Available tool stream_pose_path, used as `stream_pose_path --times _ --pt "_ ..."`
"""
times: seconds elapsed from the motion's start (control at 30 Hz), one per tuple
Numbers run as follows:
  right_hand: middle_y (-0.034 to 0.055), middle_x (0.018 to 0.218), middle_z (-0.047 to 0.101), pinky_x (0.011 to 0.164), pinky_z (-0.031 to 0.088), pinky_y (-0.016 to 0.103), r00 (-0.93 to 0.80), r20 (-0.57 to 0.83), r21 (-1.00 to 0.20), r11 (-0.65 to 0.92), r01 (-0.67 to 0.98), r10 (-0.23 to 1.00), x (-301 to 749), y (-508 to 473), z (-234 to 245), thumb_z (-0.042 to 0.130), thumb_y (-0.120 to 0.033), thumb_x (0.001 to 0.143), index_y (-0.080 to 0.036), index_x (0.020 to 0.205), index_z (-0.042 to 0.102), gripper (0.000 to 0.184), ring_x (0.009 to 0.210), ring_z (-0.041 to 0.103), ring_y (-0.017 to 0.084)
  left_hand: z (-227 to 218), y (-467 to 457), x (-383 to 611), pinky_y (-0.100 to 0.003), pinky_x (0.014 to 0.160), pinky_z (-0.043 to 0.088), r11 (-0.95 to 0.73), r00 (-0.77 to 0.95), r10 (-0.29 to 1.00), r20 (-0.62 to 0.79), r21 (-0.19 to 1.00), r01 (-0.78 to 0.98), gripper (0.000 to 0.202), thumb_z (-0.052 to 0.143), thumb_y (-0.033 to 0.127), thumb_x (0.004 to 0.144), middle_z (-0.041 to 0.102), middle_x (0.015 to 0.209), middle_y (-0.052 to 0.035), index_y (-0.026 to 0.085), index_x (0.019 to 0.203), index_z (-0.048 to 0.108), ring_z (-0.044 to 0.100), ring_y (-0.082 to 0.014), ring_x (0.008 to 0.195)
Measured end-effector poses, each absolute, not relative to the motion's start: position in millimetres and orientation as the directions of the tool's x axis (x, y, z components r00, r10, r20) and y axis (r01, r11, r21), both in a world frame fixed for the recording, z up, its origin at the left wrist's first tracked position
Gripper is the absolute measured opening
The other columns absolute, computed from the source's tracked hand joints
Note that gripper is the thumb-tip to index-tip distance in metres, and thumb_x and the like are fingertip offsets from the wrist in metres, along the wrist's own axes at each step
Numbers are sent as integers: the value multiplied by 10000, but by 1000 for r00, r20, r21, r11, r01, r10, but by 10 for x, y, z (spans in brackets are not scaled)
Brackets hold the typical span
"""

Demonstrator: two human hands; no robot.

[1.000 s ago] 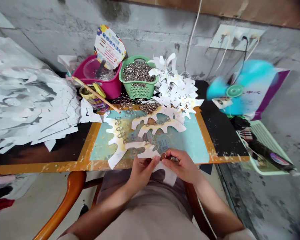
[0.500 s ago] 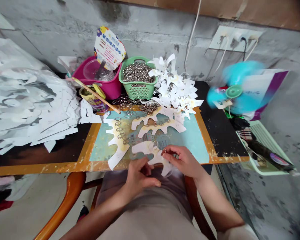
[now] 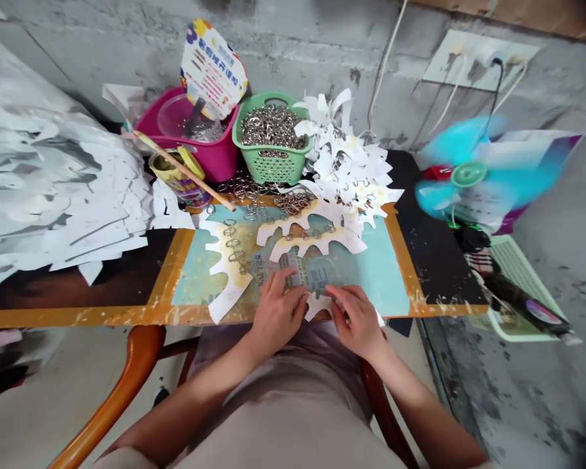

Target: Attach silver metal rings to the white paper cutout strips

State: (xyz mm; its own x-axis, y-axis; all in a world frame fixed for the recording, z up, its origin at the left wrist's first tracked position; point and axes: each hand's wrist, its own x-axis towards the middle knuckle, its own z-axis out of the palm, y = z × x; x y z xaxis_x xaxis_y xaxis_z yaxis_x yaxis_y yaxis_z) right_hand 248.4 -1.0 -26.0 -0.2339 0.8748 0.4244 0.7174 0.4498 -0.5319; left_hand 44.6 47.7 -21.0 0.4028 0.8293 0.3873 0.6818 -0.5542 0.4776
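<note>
A white cut-out piece [image 3: 317,305] with a scalloped edge lies at the table's front edge, mostly hidden under my hands. My left hand [image 3: 278,316] is closed on its left part, with thumb and forefinger together at the edge. On the other side my right hand [image 3: 356,319] pinches at the piece; whether a metal ring is between those fingertips is too small to tell. Just beyond them lie two similar pieces [image 3: 317,242] with rings along yellowish glue. Another piece [image 3: 229,277], carrying a column of metal rings [image 3: 234,251], lies to the left.
Behind stand a green basket [image 3: 273,166] full of metal rings, a magenta basket [image 3: 219,156], and a glue can [image 3: 178,179] with a stick across it. White cut-outs [image 3: 349,166] are heaped at the back right, more [image 3: 78,195] at left. A blue fan [image 3: 469,172] spins at right.
My left hand has moved up and its fingers now rest over the white piece. My right hand stays at the piece's right side. The view has shifted slightly.
</note>
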Motion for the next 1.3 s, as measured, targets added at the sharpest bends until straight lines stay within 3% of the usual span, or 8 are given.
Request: stream_pose_path --times 0.3,0.47,0.6,0.7,0.87,0.97,1.2,1.3 --pt "91 989 735 831 473 433 -255 341 -493 403 771 905 2390 -63 -355 498 -135 942 -182 1360 439 424 916 628 271 -105 542 663 -483 850 466 -510 465 860 212 425 748 147 553 164 898 529 1285 -181 154 794 657 533 -356 1141" --pt "93 974 712 790 431 390 -268 345 -473 413 778 900 2398 -41 -375 467 -146 960 -162 1284 515 328 895 600 251 -114 496 658 -474 877 457 -495 430 868 247 372 785 101 547 147 870 530 1237 -188 158 787 603 530 -346 1131" --pt "79 860 648 715 369 370 -373 330 -367 482 796 867 2403 -42 -382 451 -173 965 -158 1260 590 327 858 551 249 -139 477 646 -483 870 456 -431 364 899 245 333 839 27 579 175 852 529 1197 -197 149 858 578 542 -352 1084" --pt "76 854 624 732 349 372 -394 317 -317 487 814 863 2393 -49 -381 450 -179 965 -157 1274 600 344 881 527 249 -136 488 564 -473 866 457 -416 317 901 295 391 821 186 628 244 842 531 1213 -204 147 980 551 540 -350 1089" --pt "81 874 627 752 346 379 -397 294 -319 481 817 870 2375 -58 -353 457 -201 967 -154 1260 609 333 883 511 250 -148 419 372 -427 932 394 -657 431 745 509 450 605 191 519 128 895 681 1112 -104 196 1074 522 599 -257 1090" --pt "83 872 629 762 357 380 -400 305 -312 487 816 864 2373 -58 -342 465 -191 962 -154 1268 602 337 909 515 259 -213 381 338 -419 946 368 -745 568 667 483 400 534 285 468 69 894 730 1016 -69 186 1147 527 628 -238 1093" --pt "85 898 638 792 420 371 -324 321 -419 440 794 890 2404 -99 -417 468 -176 968 -144 1149 609 232 898 529 242 -301 407 369 -496 1099 296 -798 680 601 420 267 540 309 438 79 895 734 1013 -104 132 1185 528 652 -234 1086" --pt "92 963 661 831 415 391 -336 324 -361 444 820 884 2378 -120 -406 503 -223 970 -167 1058 636 170 950 527 255 -263 421 372 -553 1175 207 -823 722 565 400 205 530 304 453 98 892 737 971 -88 138 1178 551 639 -235 1097"
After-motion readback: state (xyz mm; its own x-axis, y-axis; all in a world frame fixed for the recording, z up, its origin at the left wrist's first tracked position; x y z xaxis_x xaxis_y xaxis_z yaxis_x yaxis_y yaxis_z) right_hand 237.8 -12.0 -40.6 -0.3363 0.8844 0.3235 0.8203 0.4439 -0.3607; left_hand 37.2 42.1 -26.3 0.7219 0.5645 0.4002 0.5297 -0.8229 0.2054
